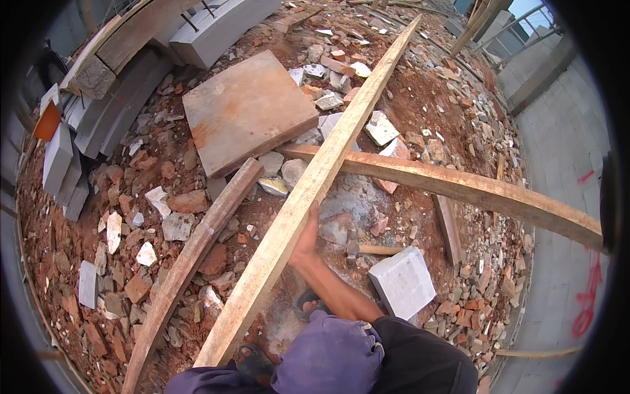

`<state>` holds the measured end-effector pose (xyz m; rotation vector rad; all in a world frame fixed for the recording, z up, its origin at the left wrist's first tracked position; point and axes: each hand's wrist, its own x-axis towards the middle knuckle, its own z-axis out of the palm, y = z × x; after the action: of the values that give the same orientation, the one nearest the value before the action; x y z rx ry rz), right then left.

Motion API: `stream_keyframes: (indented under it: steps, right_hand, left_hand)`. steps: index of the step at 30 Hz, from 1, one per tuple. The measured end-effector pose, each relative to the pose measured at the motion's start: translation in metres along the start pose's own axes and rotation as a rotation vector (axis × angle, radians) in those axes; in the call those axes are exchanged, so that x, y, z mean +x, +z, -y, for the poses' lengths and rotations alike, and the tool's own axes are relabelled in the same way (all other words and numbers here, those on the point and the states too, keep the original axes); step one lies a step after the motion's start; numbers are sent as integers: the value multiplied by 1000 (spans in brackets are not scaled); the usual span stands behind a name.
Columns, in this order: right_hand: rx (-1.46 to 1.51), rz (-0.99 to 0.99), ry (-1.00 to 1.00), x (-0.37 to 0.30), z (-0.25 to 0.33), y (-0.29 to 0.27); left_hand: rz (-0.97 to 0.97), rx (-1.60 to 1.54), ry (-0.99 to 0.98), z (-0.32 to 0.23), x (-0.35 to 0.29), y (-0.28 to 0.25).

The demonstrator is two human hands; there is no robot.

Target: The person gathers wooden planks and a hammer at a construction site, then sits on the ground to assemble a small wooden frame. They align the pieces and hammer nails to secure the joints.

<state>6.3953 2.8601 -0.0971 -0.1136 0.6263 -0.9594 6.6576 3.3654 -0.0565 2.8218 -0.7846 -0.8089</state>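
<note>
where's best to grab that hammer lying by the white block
Grip the hammer by its wooden handle, coming from above on the side toward the white block. The handle lies flat and bare on the rubble; the metal head end sits close to the right hand and the long plank.

Red-earth ground [420, 98] (strewn with brick rubble) carries timber planks [459, 187], a square slab [246, 108], and grey blocks [401, 281].

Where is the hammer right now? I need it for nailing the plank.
In the head view the hammer lies on the rubble just right of the right hand gripping the long plank, beside the grey paving block.
</note>
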Motion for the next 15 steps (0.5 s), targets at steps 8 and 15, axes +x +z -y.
stream_keyframes:
  steps: [8,15]
  right_hand:
    - [178,249,92,24,-15,-16]
    - [228,268,123,36,-37,4]
  left_hand:
    - [-38,19,-26,-9,-19,7]
    - [-108,23,-25,-19,-30,-4]
